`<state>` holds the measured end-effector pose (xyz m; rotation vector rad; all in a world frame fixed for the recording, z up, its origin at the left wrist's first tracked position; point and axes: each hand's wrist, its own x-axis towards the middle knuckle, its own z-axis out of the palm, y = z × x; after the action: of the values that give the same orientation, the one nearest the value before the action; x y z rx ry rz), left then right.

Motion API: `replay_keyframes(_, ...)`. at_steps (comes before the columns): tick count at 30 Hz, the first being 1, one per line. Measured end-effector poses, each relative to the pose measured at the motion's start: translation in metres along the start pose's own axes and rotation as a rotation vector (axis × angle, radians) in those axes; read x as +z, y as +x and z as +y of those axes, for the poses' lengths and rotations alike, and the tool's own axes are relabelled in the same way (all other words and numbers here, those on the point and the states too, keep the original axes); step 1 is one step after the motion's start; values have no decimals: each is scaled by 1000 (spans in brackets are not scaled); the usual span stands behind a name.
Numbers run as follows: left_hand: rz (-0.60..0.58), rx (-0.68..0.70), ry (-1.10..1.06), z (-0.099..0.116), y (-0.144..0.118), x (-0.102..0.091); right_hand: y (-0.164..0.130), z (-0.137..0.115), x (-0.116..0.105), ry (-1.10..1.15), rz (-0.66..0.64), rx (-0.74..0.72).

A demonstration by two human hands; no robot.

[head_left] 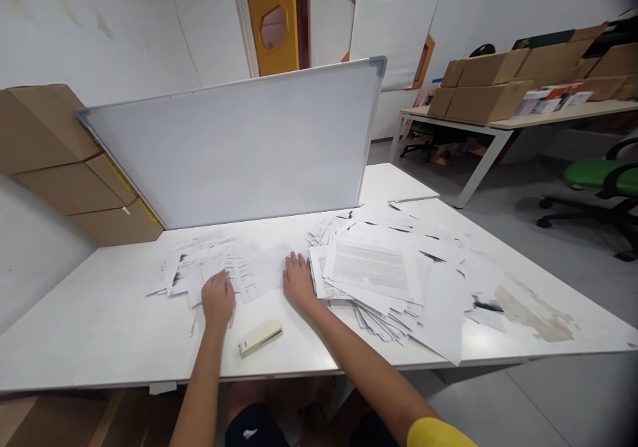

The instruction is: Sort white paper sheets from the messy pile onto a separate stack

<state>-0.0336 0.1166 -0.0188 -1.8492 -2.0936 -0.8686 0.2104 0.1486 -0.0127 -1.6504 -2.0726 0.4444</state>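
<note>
My left hand [218,298] is at the near edge of a loose pile of printed papers [199,264], its fingers curled on a sheet. My right hand [299,281] lies palm down with the fingers stretched out, over a pale sheet [272,264] and beside the left edge of a larger paper stack [371,268]. That stack is untidy, its sheets fanned towards the front and right. A cream stapler [260,338] lies on the white table [114,327] between my forearms, touched by neither hand.
A whiteboard [239,148] stands along the table's back, beside stacked cardboard boxes [54,161] at the left. More sheets [443,301] spread right, near a brown stained patch [538,311]. Beyond are another table with boxes [488,101] and a green chair [598,176].
</note>
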Motion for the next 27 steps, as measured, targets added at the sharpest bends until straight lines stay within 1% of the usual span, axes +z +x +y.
replay_keyframes(2,54,-75,63,2,0,1,2,3,2,-6,18,82)
replay_keyframes(3,44,-82,73,3,-1,1,2,4,3,-12,10,110)
replay_keyframes(4,10,-58,65,4,-1,1,2,5,3,-21,2,120)
replay_keyframes(7,-121,79,-35,5,-3,0,-1,5,1,-43,42,61)
replay_keyframes(10,-203,108,-165,5,-5,-4,-6,2,-5,-60,94,7)
replay_keyframes(12,-221,127,-217,5,-4,-7,-8,-1,-9,-72,99,-11)
replay_keyframes(14,-184,152,-197,6,-4,-8,-8,-3,-10,-71,96,-24)
replay_keyframes(16,-74,93,-107,7,-3,-8,-8,-3,-7,-55,112,-25)
replay_keyframes(18,32,-41,-5,7,-4,-7,-8,-2,-2,-35,116,-12)
replay_keyframes(19,51,-104,33,7,-4,-5,-9,-1,1,-28,99,0)
replay_keyframes(20,45,-154,61,6,-5,-4,-9,0,4,-21,74,10)
replay_keyframes(22,-15,-205,105,3,-5,-1,-9,2,7,-6,14,-7)
replay_keyframes(24,-75,-231,144,-3,-4,1,-10,3,9,7,-48,-98)
replay_keyframes(26,-92,-284,188,-15,1,1,-9,3,9,-1,-129,-199)
replay_keyframes(27,-86,-322,210,-22,5,-1,-9,3,9,-12,-162,-223)
